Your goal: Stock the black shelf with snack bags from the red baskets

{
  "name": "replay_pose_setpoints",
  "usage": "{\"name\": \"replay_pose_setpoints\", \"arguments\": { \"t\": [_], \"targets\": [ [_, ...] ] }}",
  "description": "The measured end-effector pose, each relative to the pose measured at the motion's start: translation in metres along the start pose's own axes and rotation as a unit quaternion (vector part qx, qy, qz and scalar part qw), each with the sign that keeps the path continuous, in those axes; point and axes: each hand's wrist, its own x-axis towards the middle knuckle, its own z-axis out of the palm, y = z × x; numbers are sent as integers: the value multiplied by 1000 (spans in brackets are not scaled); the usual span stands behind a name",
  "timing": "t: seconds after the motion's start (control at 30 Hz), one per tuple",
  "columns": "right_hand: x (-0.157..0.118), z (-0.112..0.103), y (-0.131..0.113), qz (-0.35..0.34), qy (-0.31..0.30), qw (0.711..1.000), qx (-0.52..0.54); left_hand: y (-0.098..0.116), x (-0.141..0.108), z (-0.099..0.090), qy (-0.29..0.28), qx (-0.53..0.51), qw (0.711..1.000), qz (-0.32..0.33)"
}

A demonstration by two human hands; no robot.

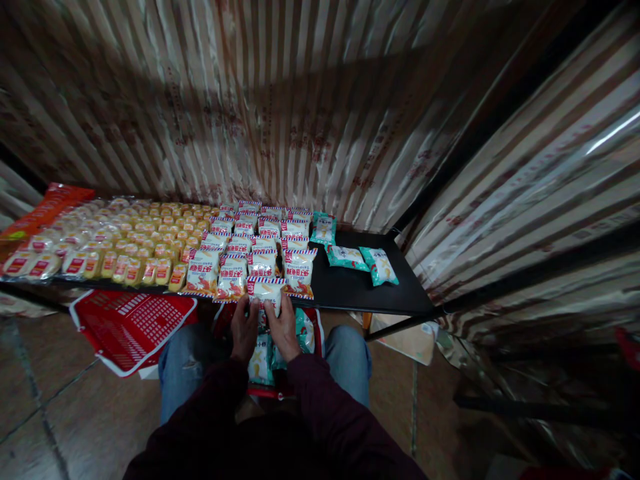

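L fingers (241, 316) & R fingers (287, 316) hold puffy rect. plastic pkt (266, 289)

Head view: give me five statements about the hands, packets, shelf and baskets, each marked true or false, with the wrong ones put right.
1. The left hand and right hand are both on one white packet. True.
2. The bare part of the shelf is white. False: it is black.
3. Three green packets lie on the shelf, to the right of the white rows. True.
4. No green shows in the basket between the knees. False: green packets show inside it.
5. The red basket at left sits on top of the shelf. False: it is below the shelf's front edge.
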Motion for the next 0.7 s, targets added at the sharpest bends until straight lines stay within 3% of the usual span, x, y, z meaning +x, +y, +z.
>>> {"name": "replay_pose_setpoints", "arguments": {
  "t": [0.23, 0.7],
  "targets": [
    [18, 14, 6, -35, 32, 998, -41, 3, 16, 2, 37, -4, 999, -13],
    [30, 11, -7, 13, 24, 1000, -11, 3, 23, 14, -6, 29, 998, 60]
  ]
}}
